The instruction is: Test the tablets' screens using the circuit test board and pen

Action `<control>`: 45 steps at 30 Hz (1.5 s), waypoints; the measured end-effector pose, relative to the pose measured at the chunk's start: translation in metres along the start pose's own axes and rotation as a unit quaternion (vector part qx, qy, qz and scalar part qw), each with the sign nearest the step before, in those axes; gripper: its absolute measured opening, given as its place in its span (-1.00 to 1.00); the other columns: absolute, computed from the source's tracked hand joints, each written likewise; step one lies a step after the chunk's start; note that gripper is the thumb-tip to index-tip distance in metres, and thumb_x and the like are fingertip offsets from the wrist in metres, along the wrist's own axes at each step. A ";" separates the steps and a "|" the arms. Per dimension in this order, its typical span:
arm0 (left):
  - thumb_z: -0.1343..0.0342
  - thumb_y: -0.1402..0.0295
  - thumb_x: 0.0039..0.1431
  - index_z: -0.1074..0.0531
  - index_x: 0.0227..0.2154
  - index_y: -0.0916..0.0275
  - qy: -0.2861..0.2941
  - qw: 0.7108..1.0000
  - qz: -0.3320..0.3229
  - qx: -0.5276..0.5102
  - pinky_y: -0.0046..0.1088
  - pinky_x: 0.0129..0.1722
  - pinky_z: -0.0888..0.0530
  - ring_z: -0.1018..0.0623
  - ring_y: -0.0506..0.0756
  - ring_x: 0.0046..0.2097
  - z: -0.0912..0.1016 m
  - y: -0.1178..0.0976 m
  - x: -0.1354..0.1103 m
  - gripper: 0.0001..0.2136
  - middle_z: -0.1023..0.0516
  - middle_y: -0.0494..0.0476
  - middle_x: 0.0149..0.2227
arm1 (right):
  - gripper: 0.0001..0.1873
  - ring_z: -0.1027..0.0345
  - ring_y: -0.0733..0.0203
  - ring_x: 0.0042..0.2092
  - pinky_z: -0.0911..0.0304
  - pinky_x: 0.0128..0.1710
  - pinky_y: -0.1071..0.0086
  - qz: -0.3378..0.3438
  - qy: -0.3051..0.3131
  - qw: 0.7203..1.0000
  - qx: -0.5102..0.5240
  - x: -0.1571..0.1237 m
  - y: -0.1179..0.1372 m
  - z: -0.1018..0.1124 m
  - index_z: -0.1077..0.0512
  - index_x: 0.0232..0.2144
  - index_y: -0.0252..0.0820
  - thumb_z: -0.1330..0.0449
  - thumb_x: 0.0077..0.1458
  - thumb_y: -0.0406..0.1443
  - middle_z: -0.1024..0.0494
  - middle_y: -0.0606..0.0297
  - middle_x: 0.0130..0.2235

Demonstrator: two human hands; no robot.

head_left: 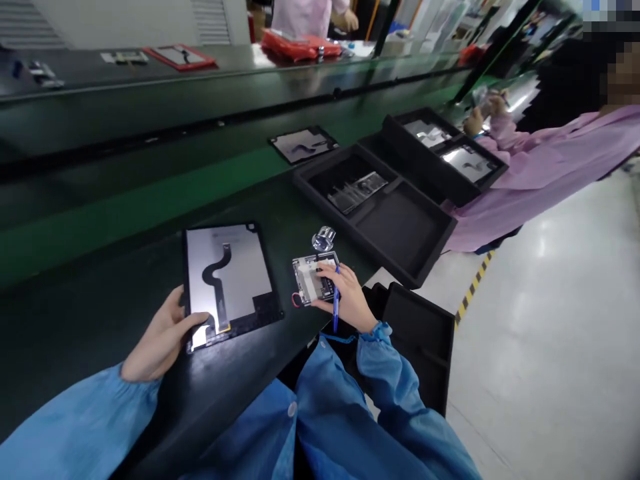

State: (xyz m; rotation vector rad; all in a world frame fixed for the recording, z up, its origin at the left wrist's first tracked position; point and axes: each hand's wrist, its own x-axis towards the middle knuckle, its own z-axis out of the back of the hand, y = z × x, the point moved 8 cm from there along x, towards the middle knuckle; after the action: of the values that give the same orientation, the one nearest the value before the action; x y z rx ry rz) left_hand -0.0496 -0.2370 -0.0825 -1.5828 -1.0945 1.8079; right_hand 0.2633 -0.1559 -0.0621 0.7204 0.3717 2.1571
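A flat tablet panel (227,280) with a grey back and a black flex cable lies on the dark bench in front of me. My left hand (160,340) grips its near left corner, thumb on top. To the right lies a small circuit board assembly (313,279) with a red wire loop. My right hand (347,297) rests its fingers on that board while a blue pen-like tool (336,303) sits between the fingers. A shiny metal cylinder (324,238) stands just behind the board.
A black foam tray (400,233) with a part in one pocket sits to the right, more trays (440,150) beyond it. Another panel (303,144) lies on the green conveyor. A person in a pink coat (545,167) works at the right. Another black tray (420,333) is by my knees.
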 end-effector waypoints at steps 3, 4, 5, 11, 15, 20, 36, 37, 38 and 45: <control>-0.34 0.07 -0.06 -0.17 0.24 0.09 0.008 0.990 -0.026 0.137 -0.24 -0.08 -0.57 -0.63 0.27 -0.13 0.006 0.002 -0.006 -0.20 -0.63 0.11 -0.10 | -0.47 -0.34 -0.09 0.21 -0.12 0.29 -0.07 -0.016 -0.006 1.000 0.001 0.005 -0.001 0.003 -0.36 0.05 -0.10 -0.33 0.11 -0.03 -0.44 0.10 0.23; -0.24 -0.02 0.03 -0.19 0.25 0.12 -0.007 0.972 -0.041 0.232 -0.16 -0.10 -0.56 -0.63 0.30 -0.16 0.012 0.000 -0.006 -0.25 -0.62 0.15 -0.11 | -0.51 -0.36 -0.10 0.18 -0.17 0.25 -0.05 -0.029 -0.020 0.999 0.011 0.006 0.000 0.008 -0.38 0.03 -0.10 -0.31 0.13 -0.04 -0.46 0.10 0.21; -0.12 -0.08 0.12 -0.24 0.24 0.15 -0.040 0.938 -0.064 0.338 -0.09 -0.12 -0.55 -0.62 0.33 -0.20 0.020 -0.005 -0.006 -0.32 -0.62 0.17 -0.14 | -0.59 -0.40 -0.08 0.14 -0.24 0.19 -0.01 -0.051 -0.040 0.997 0.030 0.007 0.001 0.014 -0.40 0.00 -0.09 -0.27 0.17 -0.06 -0.50 0.11 0.17; 0.13 0.03 0.35 -0.27 0.26 0.33 -0.146 0.742 -0.340 0.559 0.04 0.08 -0.43 -0.46 0.46 0.15 0.011 -0.039 -0.004 -0.42 -0.49 0.45 0.11 | -0.70 -0.38 0.25 -0.40 -0.32 -0.35 0.34 -0.181 -0.124 0.933 0.284 0.016 0.038 0.018 -0.33 0.01 -0.09 0.05 0.36 -0.13 -0.54 0.31 -0.32; 0.15 0.14 0.38 -0.13 0.35 0.39 -0.059 0.726 -0.431 0.532 0.17 0.33 -0.06 -0.16 0.43 0.39 -0.020 -0.027 0.006 -0.41 -0.20 0.53 0.36 | -0.81 -0.28 0.34 -0.46 -0.19 -0.45 0.45 -0.197 0.017 0.911 0.362 0.035 0.088 -0.037 -0.36 -0.32 -0.13 -0.15 0.25 -0.14 -0.38 0.43 -0.48; 0.19 0.20 0.42 -0.09 0.36 0.39 -0.043 0.734 -0.432 0.523 0.11 0.37 0.04 -0.10 0.35 0.42 -0.020 -0.019 0.012 -0.44 -0.15 0.50 0.38 | -0.64 -0.13 0.42 -0.57 -0.05 -0.53 0.50 -0.206 0.078 0.924 0.313 0.039 0.107 -0.082 -0.21 -0.51 -0.12 -0.23 0.19 -0.11 -0.23 0.54 -0.61; 0.15 0.23 0.40 -0.04 0.37 0.31 -0.028 0.744 -0.428 0.512 0.16 0.37 0.03 -0.06 0.36 0.43 -0.019 -0.020 0.014 -0.45 -0.11 0.44 0.41 | -0.62 0.05 0.43 -0.61 -0.01 -0.55 0.46 -0.093 0.086 0.978 0.167 0.040 0.123 -0.088 -0.02 -0.58 -0.11 -0.10 0.20 -0.31 -0.02 0.52 -0.63; 0.15 0.24 0.39 -0.04 0.38 0.32 -0.023 0.746 -0.430 0.509 0.17 0.36 0.01 -0.06 0.37 0.43 -0.019 -0.020 0.014 -0.45 -0.10 0.45 0.41 | -0.61 0.06 0.42 -0.60 -0.01 -0.55 0.45 -0.101 0.082 0.977 0.168 0.038 0.121 -0.089 -0.01 -0.58 -0.11 -0.10 0.19 -0.30 -0.01 0.52 -0.63; 0.14 0.24 0.39 -0.03 0.38 0.32 -0.019 0.747 -0.431 0.506 0.18 0.36 -0.02 -0.06 0.38 0.43 -0.020 -0.020 0.014 -0.44 -0.09 0.45 0.41 | -0.61 0.07 0.42 -0.60 -0.02 -0.55 0.45 -0.114 0.073 0.976 0.172 0.037 0.117 -0.088 0.00 -0.59 -0.11 -0.10 0.19 -0.29 0.00 0.52 -0.62; 0.08 0.30 0.38 -0.08 0.34 0.49 -0.001 0.738 -0.459 0.494 0.09 0.37 -0.13 -0.03 0.41 0.43 -0.024 -0.022 0.010 -0.44 -0.07 0.59 0.39 | -0.72 -0.26 0.35 -0.48 -0.23 -0.49 0.45 -0.147 -0.017 0.955 0.258 0.069 0.090 -0.046 -0.26 -0.44 -0.09 -0.26 0.20 -0.19 -0.33 0.45 -0.49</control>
State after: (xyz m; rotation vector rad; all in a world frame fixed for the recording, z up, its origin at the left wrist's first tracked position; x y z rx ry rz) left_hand -0.0316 -0.2108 -0.0699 -0.2617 -0.5097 1.2449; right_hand 0.1453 -0.1589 -0.0296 0.9203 0.9841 1.7700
